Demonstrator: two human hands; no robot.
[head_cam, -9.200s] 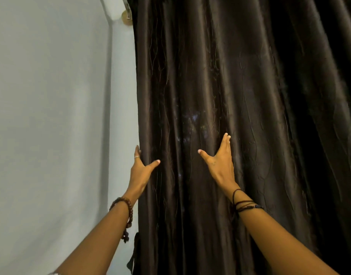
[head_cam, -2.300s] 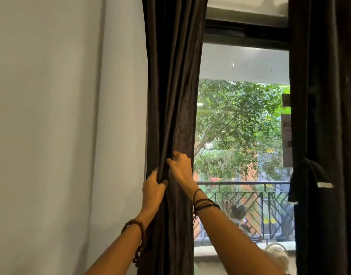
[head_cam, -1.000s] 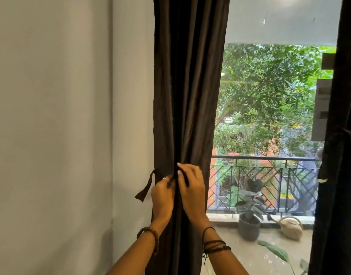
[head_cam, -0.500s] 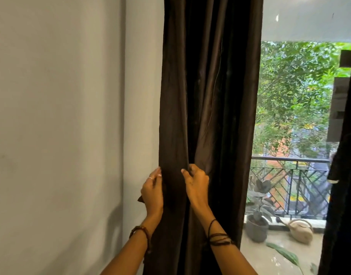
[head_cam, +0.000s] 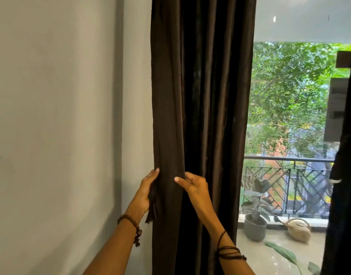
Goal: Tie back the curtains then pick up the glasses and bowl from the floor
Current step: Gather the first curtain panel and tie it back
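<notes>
The dark brown left curtain (head_cam: 202, 108) hangs gathered beside the window. My left hand (head_cam: 147, 190) holds its outer left edge, and a dark tie strip (head_cam: 151, 212) hangs down below that palm. My right hand (head_cam: 192, 188) pinches a fold in the curtain's front, thumb pointing left. Between the two hands runs a narrow band of fabric. The right curtain (head_cam: 343, 175) hangs at the frame's right edge. No glasses or bowl show in this view.
A plain grey wall (head_cam: 61, 126) fills the left. Through the window, the balcony railing (head_cam: 287, 171), a potted plant (head_cam: 255, 225) and a pale watering can (head_cam: 298, 230) stand outside, with trees behind.
The gathered curtain has loosened and spread wider since a second ago. My hands have moved apart on it, and the tie strip now hangs below my left hand.
</notes>
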